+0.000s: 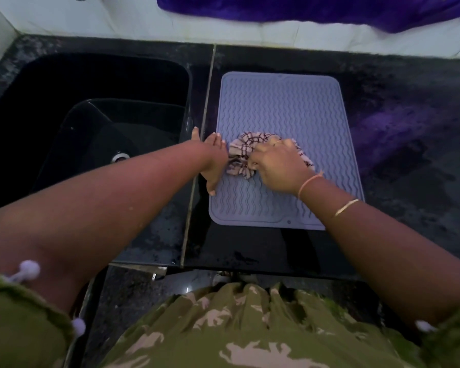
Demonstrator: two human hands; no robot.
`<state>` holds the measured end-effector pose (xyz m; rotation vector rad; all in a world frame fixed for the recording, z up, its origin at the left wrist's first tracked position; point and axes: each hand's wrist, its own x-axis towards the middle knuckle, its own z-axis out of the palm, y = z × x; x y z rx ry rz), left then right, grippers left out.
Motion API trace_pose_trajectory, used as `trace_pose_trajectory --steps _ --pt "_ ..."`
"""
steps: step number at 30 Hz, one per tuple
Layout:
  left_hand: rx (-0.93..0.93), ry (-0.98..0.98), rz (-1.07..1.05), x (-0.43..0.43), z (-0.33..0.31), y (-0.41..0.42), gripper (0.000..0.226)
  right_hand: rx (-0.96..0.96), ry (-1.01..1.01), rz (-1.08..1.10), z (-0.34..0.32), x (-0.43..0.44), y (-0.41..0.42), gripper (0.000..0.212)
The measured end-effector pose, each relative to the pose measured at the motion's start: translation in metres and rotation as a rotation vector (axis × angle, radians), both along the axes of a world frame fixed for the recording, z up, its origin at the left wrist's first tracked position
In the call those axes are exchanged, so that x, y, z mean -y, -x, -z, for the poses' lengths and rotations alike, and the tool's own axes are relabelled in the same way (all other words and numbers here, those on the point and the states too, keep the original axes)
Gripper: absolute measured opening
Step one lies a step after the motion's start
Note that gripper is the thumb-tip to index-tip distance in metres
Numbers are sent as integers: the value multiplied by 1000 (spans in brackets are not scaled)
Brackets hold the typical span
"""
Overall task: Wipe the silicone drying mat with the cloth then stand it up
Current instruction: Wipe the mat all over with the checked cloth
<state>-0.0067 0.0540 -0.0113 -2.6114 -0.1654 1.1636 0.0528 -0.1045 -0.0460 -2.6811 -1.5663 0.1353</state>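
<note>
A lavender silicone drying mat (290,107) with wavy ridges lies flat on the black counter, right of the sink. My right hand (279,166) presses a bunched white cloth with dark checks (243,151) onto the mat's middle left. My left hand (213,160) rests palm down on the mat's left edge, fingers spread, thumb pointing toward me, pinning the mat to the counter.
A deep black sink (91,123) with a metal drain (120,156) lies to the left, past a seam in the dark stone counter (409,155). White tiles (117,19) rise behind, with a purple cloth (329,9) hanging at the top right.
</note>
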Motion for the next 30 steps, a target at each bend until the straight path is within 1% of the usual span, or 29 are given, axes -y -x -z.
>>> trace_pose_trajectory --steps 2,5,9,13,17,23,28,30 --pt "1 -3 9 0 0 -1 131 -63 -6 23 -1 -4 11 13" --pt "-2 -2 22 1 0 -3 132 -82 -15 -81 4 13 34 8" --pt "-26 -58 47 8 -1 -8 132 14 -6 -139 7 22 39 20" --pt "-35 -77 70 11 -1 -9 128 96 8 -49 9 5 26 31" --pt "-14 -49 69 7 -1 -7 129 152 -46 58 16 -4 22 30" --pt "-26 -75 39 7 -1 -5 130 120 -60 239 12 -33 -3 37" --pt "-53 -150 71 11 2 -9 128 147 30 333 13 -59 -25 42" --pt "-57 -162 67 12 3 -10 128 160 39 359 14 -70 -34 40"
